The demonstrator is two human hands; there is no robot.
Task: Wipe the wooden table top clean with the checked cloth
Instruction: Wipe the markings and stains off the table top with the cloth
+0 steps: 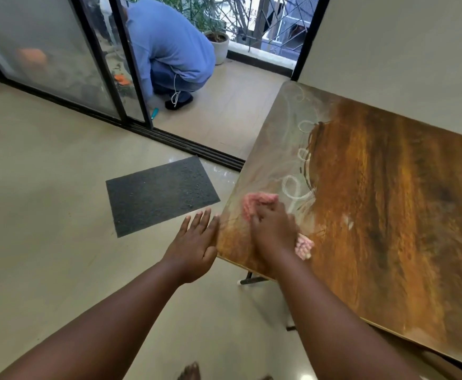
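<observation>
The wooden table top [383, 204] fills the right half of the view, brown with pale swirl marks and a dull film along its left side. My right hand [275, 231] presses the pink checked cloth [254, 204] flat on the table near its front left corner; cloth shows ahead of the fingers and behind the wrist, the rest is hidden under the hand. My left hand [196, 242] is held out with straight fingers just off the table's left edge, its fingertips beside the rim, holding nothing.
A dark grey doormat [158, 193] lies on the tiled floor left of the table. Beyond it runs a sliding glass door track [191, 149], where a person in a blue shirt [169, 45] crouches. A potted plant [220, 45] stands behind. A wall backs the table.
</observation>
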